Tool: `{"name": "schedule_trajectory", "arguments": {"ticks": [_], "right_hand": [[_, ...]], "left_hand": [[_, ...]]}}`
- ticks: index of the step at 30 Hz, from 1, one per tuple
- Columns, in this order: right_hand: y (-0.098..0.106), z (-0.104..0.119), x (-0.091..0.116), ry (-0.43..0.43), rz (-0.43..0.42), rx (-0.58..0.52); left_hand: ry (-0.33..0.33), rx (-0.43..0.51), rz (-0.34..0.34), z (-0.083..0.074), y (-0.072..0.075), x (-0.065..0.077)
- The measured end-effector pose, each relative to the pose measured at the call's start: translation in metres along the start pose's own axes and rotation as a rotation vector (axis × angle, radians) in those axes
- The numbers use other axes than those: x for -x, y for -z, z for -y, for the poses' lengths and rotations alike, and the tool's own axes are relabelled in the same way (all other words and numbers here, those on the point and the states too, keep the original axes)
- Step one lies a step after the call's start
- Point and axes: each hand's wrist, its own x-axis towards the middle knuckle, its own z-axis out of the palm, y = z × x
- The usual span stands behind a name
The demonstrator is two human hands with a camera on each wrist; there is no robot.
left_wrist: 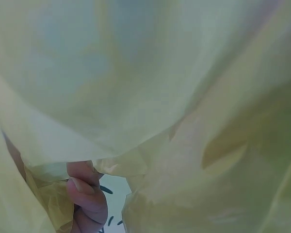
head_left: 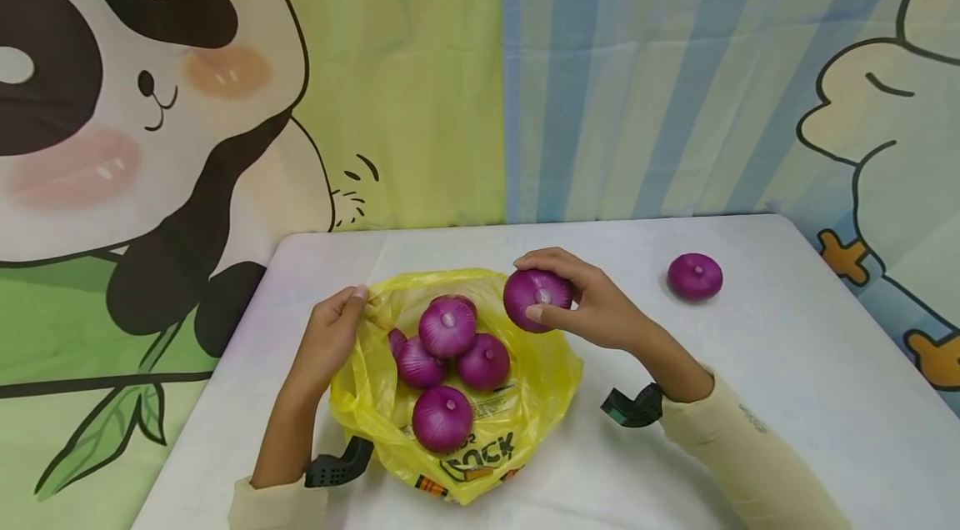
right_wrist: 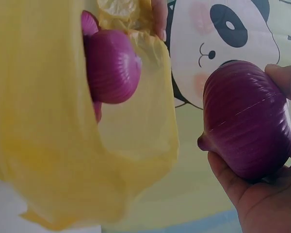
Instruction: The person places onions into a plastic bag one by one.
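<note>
A yellow plastic bag [head_left: 525, 413] lies spread wide on the table with several purple onions [head_left: 442, 420] inside it. At its left rim my left hand [head_left: 333, 334] pinches the plastic between thumb and fingers; in the left wrist view the bag hides most of that hand, and only some curled fingers [left_wrist: 87, 194] show. My right hand [head_left: 600, 309] grips another purple onion [head_left: 534, 297] over the bag's right rim. The right wrist view shows this held onion [right_wrist: 247, 119] with fingers and thumb round it, apart from the onions in the bag.
One more purple onion [head_left: 695, 277] sits alone at the back right of the white table [head_left: 630, 472]. Behind the table hangs a printed cloth [head_left: 405, 97] with a panda and stripes. Each wrist wears a black camera mount [head_left: 633, 407].
</note>
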Motion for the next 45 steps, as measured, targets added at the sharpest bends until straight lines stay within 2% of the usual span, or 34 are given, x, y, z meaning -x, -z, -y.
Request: {"name": "schedule_trajectory", "arguments": {"ticks": [9,20,23,28,39,45], "right_hand": [[-0.025,-0.002,-0.02,0.048,0.032,-0.048],[-0.059,-0.006,-0.035,0.049,0.162,-0.123],[-0.061,-0.005,-0.037,0.046,0.183,-0.12],[-0.055,0.002,-0.042,0.048,0.164,-0.11],[-0.058,0.024,-0.066,0.114,0.22,-0.071],[-0.07,0.018,-0.071,0.057,0.263,-0.079]], "left_hand": [[-0.004,-0.006,-0.007,0.003,0.001,-0.001],[0.01,-0.003,-0.002,0.001,-0.001,-0.001],[0.007,-0.001,0.0,0.001,-0.002,-0.001],[-0.007,-0.019,0.008,0.002,-0.001,-0.002],[0.0,0.008,0.021,0.002,0.001,-0.002],[0.017,0.017,0.025,0.001,0.001,-0.002]]}}
